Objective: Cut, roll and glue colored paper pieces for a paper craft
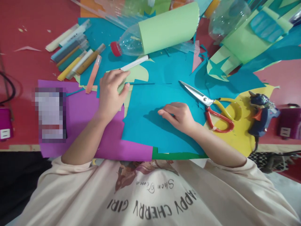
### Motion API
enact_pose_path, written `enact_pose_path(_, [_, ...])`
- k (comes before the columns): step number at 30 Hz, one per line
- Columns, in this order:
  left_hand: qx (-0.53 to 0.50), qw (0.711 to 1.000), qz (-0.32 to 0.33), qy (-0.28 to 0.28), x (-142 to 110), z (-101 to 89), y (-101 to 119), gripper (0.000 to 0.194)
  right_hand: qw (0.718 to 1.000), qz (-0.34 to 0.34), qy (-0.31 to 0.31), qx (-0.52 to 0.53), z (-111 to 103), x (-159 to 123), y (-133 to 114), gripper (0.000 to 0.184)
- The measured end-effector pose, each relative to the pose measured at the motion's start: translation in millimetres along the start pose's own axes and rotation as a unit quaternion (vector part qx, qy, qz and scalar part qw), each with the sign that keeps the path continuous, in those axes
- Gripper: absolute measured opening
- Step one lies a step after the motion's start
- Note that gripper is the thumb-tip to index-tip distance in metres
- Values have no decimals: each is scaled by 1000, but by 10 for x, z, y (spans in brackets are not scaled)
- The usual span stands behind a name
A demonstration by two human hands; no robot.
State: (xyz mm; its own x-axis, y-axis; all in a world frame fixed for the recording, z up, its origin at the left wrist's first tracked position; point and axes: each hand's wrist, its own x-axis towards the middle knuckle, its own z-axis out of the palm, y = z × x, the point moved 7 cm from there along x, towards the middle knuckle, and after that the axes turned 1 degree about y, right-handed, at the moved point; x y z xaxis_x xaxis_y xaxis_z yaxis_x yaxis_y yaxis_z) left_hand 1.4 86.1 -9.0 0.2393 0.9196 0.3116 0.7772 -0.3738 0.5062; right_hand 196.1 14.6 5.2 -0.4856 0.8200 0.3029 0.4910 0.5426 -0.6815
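My left hand [114, 91] rests over the layered paper, thumb and forefinger apart in a loose curve. Its thumb tip is at the end of a thin dark blue strip [142, 83], which lies across the blue paper sheet [145, 125]. Just beyond those fingers are a white marker [135, 62] and a light green paper piece [139, 73]. My right hand [178, 116] is closed above the blue sheet, thumb and forefinger tips together, and nothing shows between them. Scissors [207, 102] with yellow and red handles lie to its right, blades apart from the hand.
Several markers [77, 61] lie at upper left, above a phone [50, 114] on purple paper [81, 119]. A plastic bottle [164, 29] wrapped in light green paper lies at the back. At right, a glue gun [263, 114] sits by yellow paper [242, 138].
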Motion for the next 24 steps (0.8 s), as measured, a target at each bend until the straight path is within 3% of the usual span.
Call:
enact_pose_path(4, [-2, 1000, 28, -7, -27, -28, 155, 28, 993, -77, -60, -73, 154, -7, -138, 44])
enact_pose_path(8, [0, 998, 49, -30, -62, -5, 259, 27, 979, -111, -123, -122, 307, -44, -156, 42])
enact_pose_path(15, [-37, 988, 103, -104, -127, 124, 382, 21, 985, -1, -45, -166, 102, 11, 61, 31])
enact_pose_path(18, [-31, 984, 109, -134, -141, 168, 411, 19, 985, 41, -62, -157, 74, 18, 142, 29])
enact_pose_path(24, [-42, 981, 108, -158, -150, 190, 439, 20, 986, 37, -86, -140, 96, 13, 141, 26])
